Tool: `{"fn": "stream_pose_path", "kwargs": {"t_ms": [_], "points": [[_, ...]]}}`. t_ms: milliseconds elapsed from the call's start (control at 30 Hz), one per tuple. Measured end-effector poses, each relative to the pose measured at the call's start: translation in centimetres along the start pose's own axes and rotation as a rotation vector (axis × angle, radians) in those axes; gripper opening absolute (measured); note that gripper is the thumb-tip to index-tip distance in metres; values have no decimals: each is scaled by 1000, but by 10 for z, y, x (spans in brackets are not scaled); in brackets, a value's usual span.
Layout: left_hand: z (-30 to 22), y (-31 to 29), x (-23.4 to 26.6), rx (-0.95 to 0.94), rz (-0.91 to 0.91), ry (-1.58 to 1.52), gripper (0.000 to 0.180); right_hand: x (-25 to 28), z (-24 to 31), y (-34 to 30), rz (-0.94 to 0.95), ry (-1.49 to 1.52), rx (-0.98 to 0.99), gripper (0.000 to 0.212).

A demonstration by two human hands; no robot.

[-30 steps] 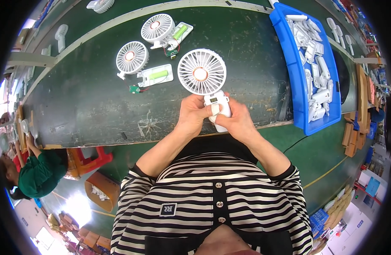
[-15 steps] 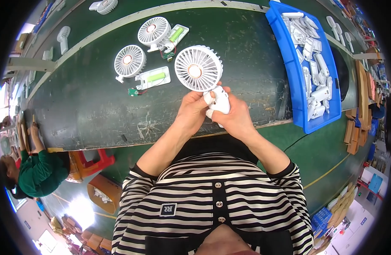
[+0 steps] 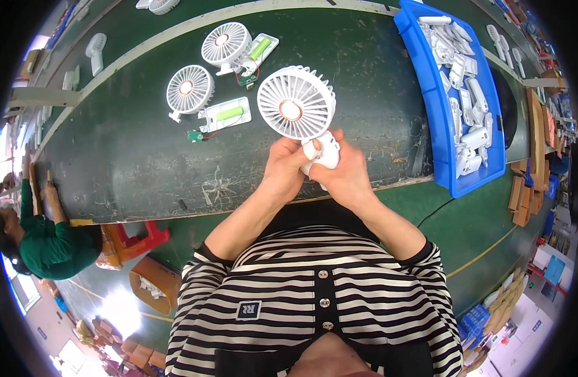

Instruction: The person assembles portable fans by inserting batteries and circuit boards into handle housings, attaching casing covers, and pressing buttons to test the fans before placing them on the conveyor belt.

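Observation:
Both my hands hold a white handheld fan (image 3: 296,103) over the near edge of the dark green worktop. My left hand (image 3: 284,168) is closed on the handle just under the round head, its thumb pressed on the front. From the other side my right hand (image 3: 348,171) wraps the same white handle, with its thumb across the lower part. The fingers hide much of the handle. Farther left on the worktop lie two opened fans, a far fan head (image 3: 226,45) and a nearer fan head (image 3: 190,89), each beside a handle shell with a green battery (image 3: 230,113) and a wired circuit board (image 3: 195,136).
A blue bin (image 3: 449,144) of white handle shells stands on the worktop at the right. More white fans (image 3: 96,53) lie beyond the pale rail. A person in a green top (image 3: 62,248) works at the far left. A cardboard box (image 3: 154,286) sits on the floor.
The fan in my hands has tipped slightly, its head showing a little larger and turned. Both hands keep their grip. The person at the far left has shifted their arms.

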State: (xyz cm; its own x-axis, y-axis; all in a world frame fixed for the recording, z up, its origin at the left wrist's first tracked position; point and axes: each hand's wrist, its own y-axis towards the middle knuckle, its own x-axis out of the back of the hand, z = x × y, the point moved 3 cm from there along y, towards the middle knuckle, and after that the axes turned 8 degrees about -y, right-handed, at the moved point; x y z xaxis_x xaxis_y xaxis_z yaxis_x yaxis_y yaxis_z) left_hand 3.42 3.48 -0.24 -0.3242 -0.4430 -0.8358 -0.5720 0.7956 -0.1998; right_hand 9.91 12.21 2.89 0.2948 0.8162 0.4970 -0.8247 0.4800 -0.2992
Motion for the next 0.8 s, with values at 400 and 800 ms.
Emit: {"fn": "stream_pose_path", "kwargs": {"t_ms": [400, 800], "points": [[0, 3, -2, 40, -247, -24, 23, -5, -14, 8, 175, 341, -68, 29], [-2, 5, 15, 295, -408, -59, 29, -7, -22, 6, 466, 765, -446, 30]]}}
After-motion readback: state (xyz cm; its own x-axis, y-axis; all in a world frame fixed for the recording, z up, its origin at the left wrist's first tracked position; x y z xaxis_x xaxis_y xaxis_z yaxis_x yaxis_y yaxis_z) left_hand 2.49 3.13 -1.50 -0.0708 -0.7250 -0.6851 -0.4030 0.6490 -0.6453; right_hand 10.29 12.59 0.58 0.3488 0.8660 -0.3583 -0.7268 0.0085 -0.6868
